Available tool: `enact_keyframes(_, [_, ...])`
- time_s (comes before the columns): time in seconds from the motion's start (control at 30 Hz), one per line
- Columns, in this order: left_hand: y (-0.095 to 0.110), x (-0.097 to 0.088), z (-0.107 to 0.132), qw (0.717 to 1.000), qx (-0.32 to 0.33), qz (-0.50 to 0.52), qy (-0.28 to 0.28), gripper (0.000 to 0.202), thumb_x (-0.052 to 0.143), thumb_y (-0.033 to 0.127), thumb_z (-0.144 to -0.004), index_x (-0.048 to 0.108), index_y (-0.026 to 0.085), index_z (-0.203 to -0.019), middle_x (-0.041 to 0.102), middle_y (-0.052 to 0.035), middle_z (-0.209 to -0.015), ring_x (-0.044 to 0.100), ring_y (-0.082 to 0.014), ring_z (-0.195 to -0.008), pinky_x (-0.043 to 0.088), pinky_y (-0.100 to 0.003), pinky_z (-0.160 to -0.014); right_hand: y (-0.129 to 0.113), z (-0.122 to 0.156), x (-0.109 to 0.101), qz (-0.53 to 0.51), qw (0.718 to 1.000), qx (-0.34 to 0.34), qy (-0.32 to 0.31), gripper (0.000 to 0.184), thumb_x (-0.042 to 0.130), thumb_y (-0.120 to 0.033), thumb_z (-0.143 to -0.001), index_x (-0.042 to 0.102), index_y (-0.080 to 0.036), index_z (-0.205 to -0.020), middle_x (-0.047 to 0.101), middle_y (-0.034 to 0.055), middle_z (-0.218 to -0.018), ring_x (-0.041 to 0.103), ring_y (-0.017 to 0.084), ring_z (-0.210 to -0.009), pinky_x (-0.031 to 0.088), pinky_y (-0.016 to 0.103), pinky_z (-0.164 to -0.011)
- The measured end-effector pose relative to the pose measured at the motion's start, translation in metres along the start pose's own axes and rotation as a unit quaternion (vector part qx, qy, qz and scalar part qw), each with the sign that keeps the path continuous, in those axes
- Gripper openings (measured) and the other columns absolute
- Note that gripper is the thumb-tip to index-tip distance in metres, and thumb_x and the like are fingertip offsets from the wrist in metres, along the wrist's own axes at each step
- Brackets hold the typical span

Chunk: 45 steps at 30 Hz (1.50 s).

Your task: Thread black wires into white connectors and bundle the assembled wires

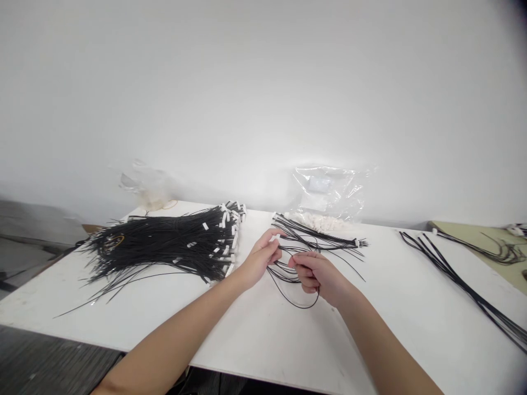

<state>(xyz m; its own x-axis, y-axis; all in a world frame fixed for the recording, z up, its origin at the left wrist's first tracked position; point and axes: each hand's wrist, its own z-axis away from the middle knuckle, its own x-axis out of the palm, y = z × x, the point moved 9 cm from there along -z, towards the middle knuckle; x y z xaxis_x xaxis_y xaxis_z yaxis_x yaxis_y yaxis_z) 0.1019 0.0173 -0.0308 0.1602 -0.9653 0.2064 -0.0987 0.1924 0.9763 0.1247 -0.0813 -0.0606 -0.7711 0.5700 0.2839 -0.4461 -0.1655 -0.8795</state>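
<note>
Over the middle of the white table (255, 329), my left hand (261, 257) pinches thin black wires (288, 271) between thumb and fingers. My right hand (316, 273) is curled shut on the same looped wires just to the right, the two hands almost touching. A loop of wire hangs below my right hand onto the table. Behind the hands lies a small bundle of black wires (321, 237) with white ends.
A large heap of black wires with white connectors (164, 241) covers the table's left part. A clear plastic bag of white pieces (329, 197) leans at the back centre, another bag (146, 186) at back left. More black wires (461, 280) lie at the right.
</note>
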Motion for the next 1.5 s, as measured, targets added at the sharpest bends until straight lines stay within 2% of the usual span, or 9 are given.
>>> enact_keyframes(0.37, [-0.003,0.000,0.001,1.000,-0.005,0.000,0.003,0.032,0.042,0.042,-0.081,0.044,0.021,-0.104,0.024,0.0063,-0.052,0.029,-0.0071,-0.051,0.018,-0.019,-0.050,0.002,-0.002,-0.005,-0.020,1.000,0.004,0.020,0.015,0.051,-0.031,-0.075,0.054,-0.017,-0.072,0.016,-0.0078,-0.053,0.014,0.003,-0.040,0.011,0.022,-0.041])
enact_keyframes(0.97, [-0.001,0.001,0.002,1.000,-0.005,0.015,0.001,0.032,0.044,0.043,-0.079,0.046,0.021,-0.102,0.028,0.0049,-0.060,0.031,-0.0058,-0.053,0.018,-0.019,-0.049,0.000,-0.001,-0.002,-0.011,1.000,-0.001,0.016,0.014,0.052,-0.031,-0.073,0.053,-0.017,-0.071,0.016,-0.0085,-0.051,0.012,0.003,-0.041,0.011,0.021,-0.040])
enact_keyframes(1.1, [-0.001,0.001,0.001,1.000,-0.001,0.009,0.001,0.030,0.045,0.042,-0.079,0.046,0.021,-0.101,0.028,0.0046,-0.062,0.031,-0.0049,-0.052,0.016,-0.019,-0.049,-0.002,0.000,0.001,0.016,1.000,-0.011,0.016,0.015,0.051,-0.031,-0.074,0.055,-0.017,-0.070,0.017,-0.0081,-0.051,0.013,0.004,-0.041,0.013,0.021,-0.040])
enact_keyframes(1.27, [-0.004,-0.001,0.000,1.000,-0.003,0.009,0.013,0.030,0.044,0.043,-0.080,0.045,0.022,-0.102,0.028,0.0047,-0.062,0.030,-0.0048,-0.051,0.016,-0.019,-0.048,-0.009,0.002,0.006,0.105,0.993,-0.036,0.044,0.019,0.047,-0.033,-0.075,0.059,-0.017,-0.074,0.022,-0.0066,-0.052,0.017,0.004,-0.042,0.017,0.021,-0.042])
enact_keyframes(1.33, [-0.006,-0.002,0.000,1.000,-0.006,0.011,0.016,0.031,0.043,0.043,-0.080,0.045,0.021,-0.102,0.027,0.0052,-0.059,0.030,-0.0053,-0.051,0.016,-0.019,-0.048,-0.011,0.003,0.005,0.170,0.982,-0.046,0.072,0.020,0.045,-0.032,-0.076,0.059,-0.018,-0.073,0.023,-0.0058,-0.052,0.019,0.006,-0.042,0.018,0.022,-0.042])
enact_keyframes(1.4, [-0.008,-0.003,-0.001,1.000,-0.013,0.011,0.016,0.033,0.043,0.043,-0.080,0.044,0.020,-0.103,0.026,0.0059,-0.055,0.029,-0.0059,-0.050,0.016,-0.019,-0.048,-0.020,0.004,0.003,0.280,0.947,-0.095,0.123,0.021,0.043,-0.031,-0.078,0.056,-0.019,-0.067,0.026,-0.0046,-0.050,0.022,0.007,-0.043,0.018,0.022,-0.043])
enact_keyframes(1.43, [-0.009,-0.003,-0.001,1.000,-0.017,0.012,0.016,0.033,0.043,0.043,-0.080,0.044,0.020,-0.104,0.026,0.0063,-0.053,0.028,-0.0061,-0.049,0.017,-0.019,-0.048,-0.027,0.007,0.001,0.346,0.915,-0.134,0.159,0.021,0.042,-0.030,-0.079,0.054,-0.019,-0.065,0.029,-0.0037,-0.049,0.024,0.008,-0.045,0.018,0.023,-0.043])
enact_keyframes(1.5, [-0.012,-0.003,-0.001,1.000,-0.022,0.016,0.017,0.034,0.044,0.044,-0.079,0.044,0.020,-0.104,0.027,0.0067,-0.050,0.028,-0.0064,-0.049,0.018,-0.019,-0.049,-0.040,0.015,0.001,0.464,0.827,-0.214,0.233,0.023,0.040,-0.031,-0.081,0.052,-0.020,-0.065,0.040,-0.0016,-0.052,0.029,0.009,-0.047,0.018,0.023,-0.045])
